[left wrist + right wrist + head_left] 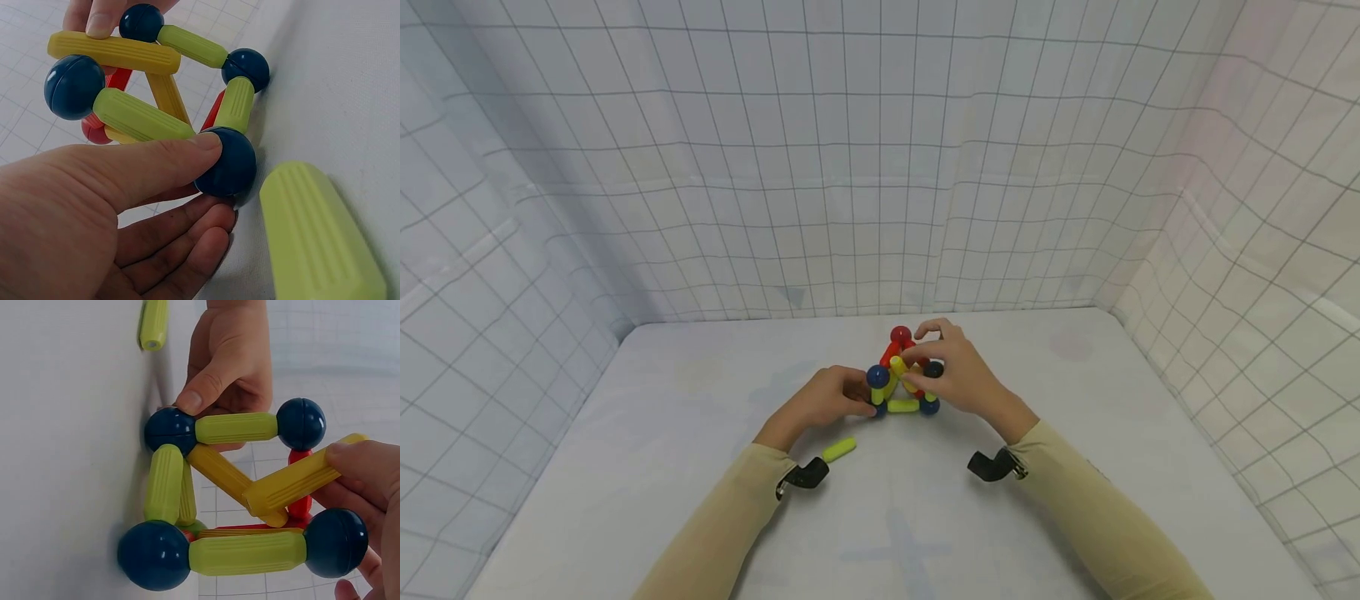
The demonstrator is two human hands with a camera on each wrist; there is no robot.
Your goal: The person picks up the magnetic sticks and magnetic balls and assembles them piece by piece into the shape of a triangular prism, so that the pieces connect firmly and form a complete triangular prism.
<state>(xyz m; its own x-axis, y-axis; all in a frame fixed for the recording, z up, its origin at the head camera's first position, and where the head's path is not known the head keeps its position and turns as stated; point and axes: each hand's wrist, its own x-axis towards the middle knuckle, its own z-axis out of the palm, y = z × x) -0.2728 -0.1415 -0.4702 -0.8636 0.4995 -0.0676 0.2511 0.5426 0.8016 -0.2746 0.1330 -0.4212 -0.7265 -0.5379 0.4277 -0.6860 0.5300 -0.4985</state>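
Note:
A frame of magnetic rods and balls stands on the white table, with blue balls at its near corners and a red ball [901,335] at the back. My left hand [831,397] grips its lower left blue ball [232,164], thumb on top and fingers curled beneath. Between thumb and fingers my right hand [961,375] pinches a yellow rod [294,478], which slants across the gap between the two raised blue balls. The upper left ball [302,424] and upper right ball [336,542] sit on upright green rods. Another yellow rod [222,472] slopes inside the frame.
A loose green rod [839,450] lies on the table [700,500] by my left wrist. Grid-patterned white sheets [880,183] hang at the back and both sides. A black wrist mount [992,465] sticks out from each sleeve.

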